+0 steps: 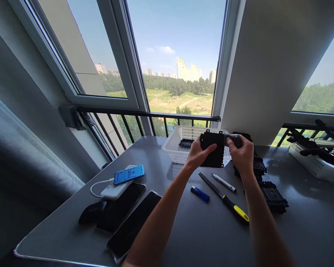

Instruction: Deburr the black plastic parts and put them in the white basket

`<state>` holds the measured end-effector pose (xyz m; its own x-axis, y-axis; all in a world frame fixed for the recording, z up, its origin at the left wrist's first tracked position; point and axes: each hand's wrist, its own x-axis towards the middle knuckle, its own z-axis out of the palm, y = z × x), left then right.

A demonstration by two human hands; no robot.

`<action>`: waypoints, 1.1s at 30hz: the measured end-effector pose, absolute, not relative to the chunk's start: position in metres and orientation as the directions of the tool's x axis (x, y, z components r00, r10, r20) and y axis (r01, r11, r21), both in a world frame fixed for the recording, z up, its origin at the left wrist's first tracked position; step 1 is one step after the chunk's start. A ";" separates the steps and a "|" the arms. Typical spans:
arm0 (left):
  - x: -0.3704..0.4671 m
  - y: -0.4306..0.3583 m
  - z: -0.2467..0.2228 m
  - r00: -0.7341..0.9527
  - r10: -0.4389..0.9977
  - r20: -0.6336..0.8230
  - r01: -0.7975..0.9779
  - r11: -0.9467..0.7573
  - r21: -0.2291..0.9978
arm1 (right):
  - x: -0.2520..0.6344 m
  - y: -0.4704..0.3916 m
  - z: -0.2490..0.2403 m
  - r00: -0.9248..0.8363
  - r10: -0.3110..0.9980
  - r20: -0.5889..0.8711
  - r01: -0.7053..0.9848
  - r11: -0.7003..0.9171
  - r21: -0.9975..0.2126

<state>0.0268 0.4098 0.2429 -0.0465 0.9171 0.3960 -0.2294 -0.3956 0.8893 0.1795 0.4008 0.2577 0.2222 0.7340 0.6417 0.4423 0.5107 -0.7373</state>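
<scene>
My left hand (pixel 198 153) grips a flat black plastic panel (pixel 213 152) by its left edge, thumb across the face. The panel is held up in front of a white basket, with small tabs along its edges. At its upper right edge, my right hand (pixel 242 151) is closed on a dark grey, rounded piece (pixel 233 140); its kind is unclear. Below the hands lie a flat file (pixel 211 184) with a black and yellow handle, a white marker (pixel 224 182) and a blue lighter (pixel 200 193).
The white basket (pixel 172 152) holds a black part. More black plastic parts (pixel 273 196) are stacked at right, beside another white basket (pixel 311 163) of dark items. Several phones, including a lit one (pixel 129 174), and a black mouse (pixel 91 213) lie left on the grey table (pixel 58 237).
</scene>
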 end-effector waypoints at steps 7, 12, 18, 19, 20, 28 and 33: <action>0.006 0.416 0.249 -0.209 0.905 0.370 -0.325 -0.421 0.847 | 0.162 0.393 0.256 -0.029 0.797 0.603 0.488 0.538 -0.688; -0.004 0.415 0.253 -0.232 0.912 0.338 -0.382 -0.405 0.831 | 0.161 0.389 0.258 -0.171 0.813 0.557 0.511 0.557 -0.655; 0.001 0.415 0.251 -0.216 0.919 0.331 -0.413 -0.393 0.821 | 0.174 0.394 0.256 -0.250 0.856 0.452 0.356 0.515 -0.780; 0.001 0.415 0.251 -0.213 0.920 0.330 -0.412 -0.391 0.823 | 0.174 0.394 0.256 -0.262 0.856 0.445 0.350 0.514 -0.783; 0.000 0.416 0.250 -0.209 0.923 0.324 -0.412 -0.384 0.827 | 0.174 0.395 0.255 -0.263 0.852 0.453 0.364 0.523 -0.771; -0.007 0.416 0.249 -0.080 0.951 0.298 -0.399 -0.305 0.865 | 0.176 0.400 0.255 0.148 0.755 0.639 0.477 0.511 -0.715; -0.001 0.414 0.248 -0.033 0.941 0.338 -0.362 -0.326 0.873 | 0.177 0.393 0.262 0.038 0.826 0.562 0.294 0.528 -0.797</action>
